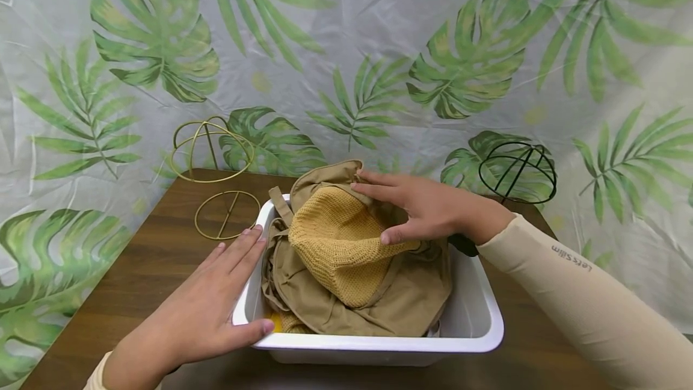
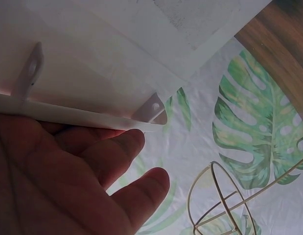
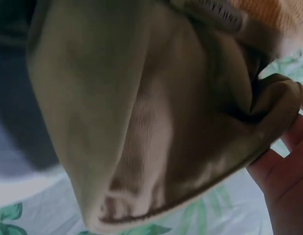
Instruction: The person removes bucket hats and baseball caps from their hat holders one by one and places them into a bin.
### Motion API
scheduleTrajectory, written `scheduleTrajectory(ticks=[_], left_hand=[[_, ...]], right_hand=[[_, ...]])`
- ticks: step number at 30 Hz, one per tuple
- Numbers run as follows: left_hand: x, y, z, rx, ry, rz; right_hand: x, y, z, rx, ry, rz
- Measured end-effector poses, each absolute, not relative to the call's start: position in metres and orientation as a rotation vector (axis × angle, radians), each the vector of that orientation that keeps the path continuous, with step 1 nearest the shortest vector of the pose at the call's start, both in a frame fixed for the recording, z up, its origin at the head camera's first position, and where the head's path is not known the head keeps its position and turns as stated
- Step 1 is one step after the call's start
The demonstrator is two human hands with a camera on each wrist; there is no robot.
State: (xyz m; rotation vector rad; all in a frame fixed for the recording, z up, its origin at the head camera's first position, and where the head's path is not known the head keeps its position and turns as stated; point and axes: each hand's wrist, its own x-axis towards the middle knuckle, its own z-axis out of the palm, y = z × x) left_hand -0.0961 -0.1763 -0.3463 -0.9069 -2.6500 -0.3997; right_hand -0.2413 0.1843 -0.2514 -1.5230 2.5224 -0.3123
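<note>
A white plastic basin (image 1: 373, 343) stands on the table, filled with hats. On top lies a yellow knitted hat (image 1: 330, 239), folded and dented, over a tan cloth hat (image 1: 368, 318) with a wide brim. My left hand (image 1: 211, 300) rests on the basin's left rim, fingers straight and thumb near the front corner. In the left wrist view its fingers lie beneath the rim. My right hand (image 1: 433, 206) reaches over the hats with extended fingers at the tan fabric's far edge and the thumb by the yellow knit. The right wrist view shows it touching the tan cloth (image 3: 156, 122).
A gold wire hat stand (image 1: 211, 149) with a round base is at the back left. A black wire stand (image 1: 517, 173) rises at the back right. Behind the wooden table (image 1: 141, 257) hangs a leaf-print sheet (image 1: 373, 35).
</note>
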Motion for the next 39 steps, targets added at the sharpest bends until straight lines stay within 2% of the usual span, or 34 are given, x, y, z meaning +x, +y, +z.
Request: scheduleTrajectory(ticks=[11,23,39], left_hand=[[-0.094,-0.175,-0.344,-0.900,-2.664,-0.396],[-0.094,-0.176,-0.345,-0.901,-2.675,-0.397],[-0.094,-0.177,-0.346,-0.911,-2.682,-0.440]], right_hand=[[-0.208,0.165,-0.271,-1.840,2.456,-0.151],[-0.197,0.152,-0.285,-1.807,2.466,0.007],[-0.202,0.131,-0.311,-1.658,2.509,0.051]])
